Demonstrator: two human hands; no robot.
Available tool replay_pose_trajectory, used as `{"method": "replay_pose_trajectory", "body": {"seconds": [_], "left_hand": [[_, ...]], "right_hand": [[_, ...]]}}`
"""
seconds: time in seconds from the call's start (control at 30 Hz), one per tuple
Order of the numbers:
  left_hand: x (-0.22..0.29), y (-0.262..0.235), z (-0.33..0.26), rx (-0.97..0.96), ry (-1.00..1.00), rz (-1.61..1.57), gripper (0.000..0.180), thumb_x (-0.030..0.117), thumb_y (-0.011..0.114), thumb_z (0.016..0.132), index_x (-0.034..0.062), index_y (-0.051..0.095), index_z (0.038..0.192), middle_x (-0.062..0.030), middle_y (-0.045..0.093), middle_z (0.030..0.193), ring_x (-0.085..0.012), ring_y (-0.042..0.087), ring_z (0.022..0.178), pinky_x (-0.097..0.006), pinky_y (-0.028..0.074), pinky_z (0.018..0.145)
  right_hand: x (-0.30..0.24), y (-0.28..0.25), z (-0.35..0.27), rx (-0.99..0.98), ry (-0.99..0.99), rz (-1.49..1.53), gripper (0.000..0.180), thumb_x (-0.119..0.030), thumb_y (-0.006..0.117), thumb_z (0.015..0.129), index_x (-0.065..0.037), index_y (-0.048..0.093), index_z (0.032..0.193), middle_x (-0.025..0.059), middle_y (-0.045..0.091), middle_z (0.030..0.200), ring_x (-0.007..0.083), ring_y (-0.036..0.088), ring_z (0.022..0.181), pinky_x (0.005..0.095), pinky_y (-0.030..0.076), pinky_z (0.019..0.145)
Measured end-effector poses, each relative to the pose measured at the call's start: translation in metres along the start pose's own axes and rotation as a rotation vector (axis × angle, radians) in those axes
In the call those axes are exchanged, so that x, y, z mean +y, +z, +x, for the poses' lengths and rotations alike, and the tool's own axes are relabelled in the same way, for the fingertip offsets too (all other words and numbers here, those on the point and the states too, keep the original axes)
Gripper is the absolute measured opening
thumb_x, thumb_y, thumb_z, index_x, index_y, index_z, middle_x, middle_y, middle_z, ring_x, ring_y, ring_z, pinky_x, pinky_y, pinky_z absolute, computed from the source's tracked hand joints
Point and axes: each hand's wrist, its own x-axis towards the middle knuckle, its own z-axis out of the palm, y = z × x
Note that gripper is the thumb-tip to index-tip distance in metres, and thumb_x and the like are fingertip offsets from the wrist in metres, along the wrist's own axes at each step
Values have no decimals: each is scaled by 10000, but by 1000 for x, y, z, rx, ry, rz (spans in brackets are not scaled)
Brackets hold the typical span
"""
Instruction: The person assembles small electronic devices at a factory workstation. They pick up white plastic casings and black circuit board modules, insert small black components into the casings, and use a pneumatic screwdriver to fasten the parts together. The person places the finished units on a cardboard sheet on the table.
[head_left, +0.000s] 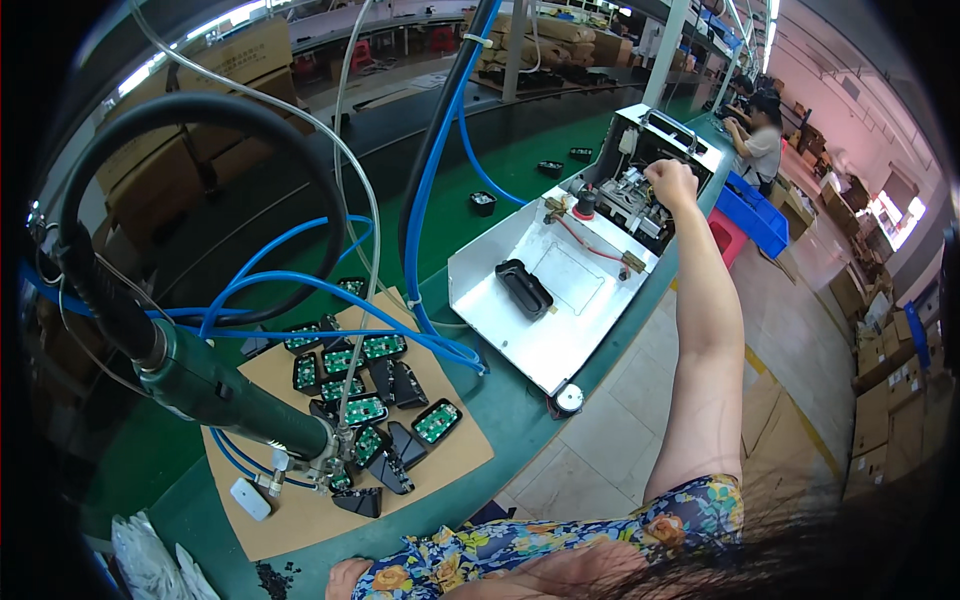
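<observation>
Hovering right by the metal mechanism [625,203] on that white machine [706,157], the right hand [674,185] has its fingers [658,171] curled nearly closed. Holding anything?

– Can't tell, tbh. Left hand's out of view. Black casing [524,289] is lying on the machine's white plate [530,350].

– My worry: if the mechanism cycles, it could nip those fingers. Or a knock might slide the casing.

Strip lights [770,30] burn overhead as a bright window [908,222] glows near the pinkish wall [800,90], grey tiled floor [622,400] below.
</observation>
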Motion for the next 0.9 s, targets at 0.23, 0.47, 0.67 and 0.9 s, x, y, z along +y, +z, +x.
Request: {"method": "replay_pose_trajectory", "body": {"seconds": [0.23, 0.47, 0.67, 0.9], "left_hand": [[-4, 2, 4, 32, 31, -1, 410, 201, 532, 772, 81, 476, 1159, -150, 480, 1140, -312, 446, 1049, -386, 345, 917], [-6, 10, 6, 61, 47, 5, 384, 197, 565, 751, 74, 514, 1112, -153, 517, 1077, -307, 492, 982, -381, 380, 878], [-11, 11, 4, 87, 80, 19, 363, 194, 594, 734, 68, 548, 1071, -157, 549, 1022, -302, 532, 925, -376, 409, 845], [-39, 17, 21, 172, 280, 10, 338, 191, 627, 714, 62, 586, 1023, -161, 586, 959, -298, 578, 859, -370, 444, 807]], "right_hand": [[-8, 19, -3, -131, 59, -247, 152, -251, 622, 743, -178, 677, 864, 71, 624, 961, 276, 525, 989, 400, 405, 815], [-15, 15, 0, -87, -42, -355, 151, -245, 609, 755, -146, 670, 851, 70, 610, 952, 260, 524, 967, 402, 391, 813], [-26, 2, -9, 39, -115, -274, 181, -278, 586, 780, -132, 670, 847, 92, 615, 911, 269, 550, 918, 407, 411, 774], [-43, -16, -46, 457, -188, 361, 147, -230, 576, 793, -91, 620, 810, 72, 594, 754, 251, 558, 761, 384, 403, 693]]}}
